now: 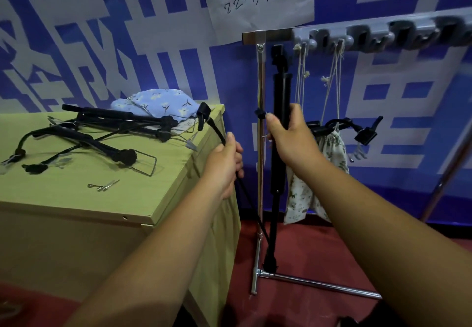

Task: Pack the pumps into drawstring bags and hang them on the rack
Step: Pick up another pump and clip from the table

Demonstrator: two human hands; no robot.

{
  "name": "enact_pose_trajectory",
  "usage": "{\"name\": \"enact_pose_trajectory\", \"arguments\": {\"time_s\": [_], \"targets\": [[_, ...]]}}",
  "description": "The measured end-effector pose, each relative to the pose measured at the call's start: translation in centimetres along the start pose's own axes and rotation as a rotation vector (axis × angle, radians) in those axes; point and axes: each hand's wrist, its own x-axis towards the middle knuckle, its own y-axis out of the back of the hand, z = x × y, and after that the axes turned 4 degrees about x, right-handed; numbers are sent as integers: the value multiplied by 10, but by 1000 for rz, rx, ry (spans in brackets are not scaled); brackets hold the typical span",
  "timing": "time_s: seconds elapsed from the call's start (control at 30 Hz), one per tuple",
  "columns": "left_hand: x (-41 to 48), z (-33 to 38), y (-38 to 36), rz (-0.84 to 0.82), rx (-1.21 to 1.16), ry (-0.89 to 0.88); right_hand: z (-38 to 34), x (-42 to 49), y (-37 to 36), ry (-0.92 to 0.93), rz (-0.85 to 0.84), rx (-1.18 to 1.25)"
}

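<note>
So far one floral drawstring bag (329, 153) hangs by its cords from the rack (383, 33) at far right, a pump's hose and head poking out of its top. Now the right hand (291, 137) is wrapped around an upright black pump (279, 112) standing beside the rack's post, while the left hand (224, 163) is closed on that pump's hose (217, 128). Several pumps (102, 132) lie unpacked on the table (76, 199) at left, near a blue floral bag (158, 103), so most of the job looks undone.

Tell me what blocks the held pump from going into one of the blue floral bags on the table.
Nothing solid visible. The right hand holds the pump upright beside the rack post; the blue floral bags lie behind a tangle of loose pumps on the table.
</note>
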Motion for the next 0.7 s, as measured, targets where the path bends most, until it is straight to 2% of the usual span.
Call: {"name": "enact_pose_trajectory", "arguments": {"time_s": [0.1, 0.23, 0.33, 0.53, 0.7], "targets": [[2, 2, 11, 2, 102, -40, -7, 9, 12, -9, 33, -41], [2, 3, 13, -5, 139, 15, -9, 11, 14, 4, 14, -66], [-4, 8, 7, -61, 68, 39, -5, 10, 10, -20, -37, 88], [-16, 23, 1, -136, -140, 128, -1, 4, -1, -186, -156, 397], [-16, 20, 7, -136, -236, 74, 6, 1, -8, -111, -133, 351]]}}
